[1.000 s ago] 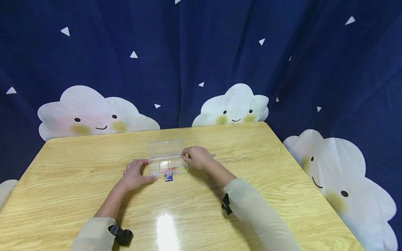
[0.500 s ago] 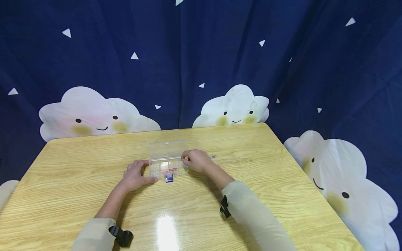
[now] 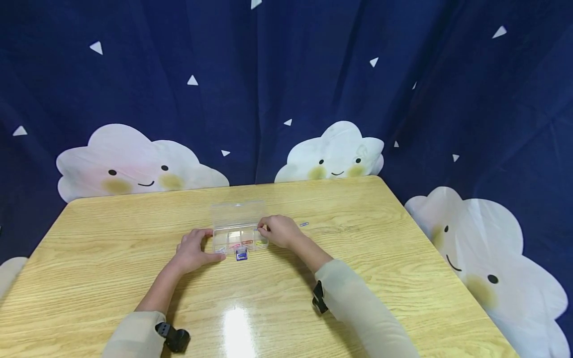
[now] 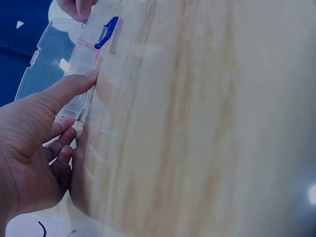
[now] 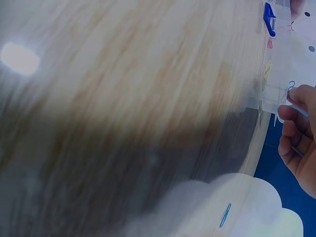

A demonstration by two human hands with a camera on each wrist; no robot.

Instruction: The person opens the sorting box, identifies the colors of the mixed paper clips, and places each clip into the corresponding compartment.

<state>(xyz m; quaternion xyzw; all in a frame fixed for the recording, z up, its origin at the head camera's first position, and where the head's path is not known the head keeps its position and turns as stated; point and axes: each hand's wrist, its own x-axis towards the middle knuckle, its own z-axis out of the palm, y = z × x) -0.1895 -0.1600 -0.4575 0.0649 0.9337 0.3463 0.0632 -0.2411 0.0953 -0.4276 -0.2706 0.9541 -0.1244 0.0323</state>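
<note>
A clear plastic compartment box (image 3: 219,240) lies on the table, its transparent lid (image 3: 238,214) tipped back. My left hand (image 3: 192,251) holds the box's left end, thumb along the front edge and a fingertip by the back corner. Between thumb and finger, my right hand (image 3: 282,231) pinches a blue paper clip (image 5: 291,85) over the rightmost compartment. Inside the box are a yellow clip (image 3: 260,243), a red clip (image 3: 247,241), pink clips (image 3: 235,245) and white clips (image 3: 220,249) in separate compartments. A blue latch (image 3: 241,255) sticks out at the front.
Another blue paper clip (image 3: 304,224) lies on the wooden table (image 3: 380,278) right of my right hand. A dark blue curtain (image 3: 313,74) with clouds hangs behind the table. Each sleeve carries a black wrist camera (image 3: 174,338).
My right hand has shifted slightly toward the front over the right compartment, and the blue clip on the table shows more fully beside it. The left hand stays on the box.
</note>
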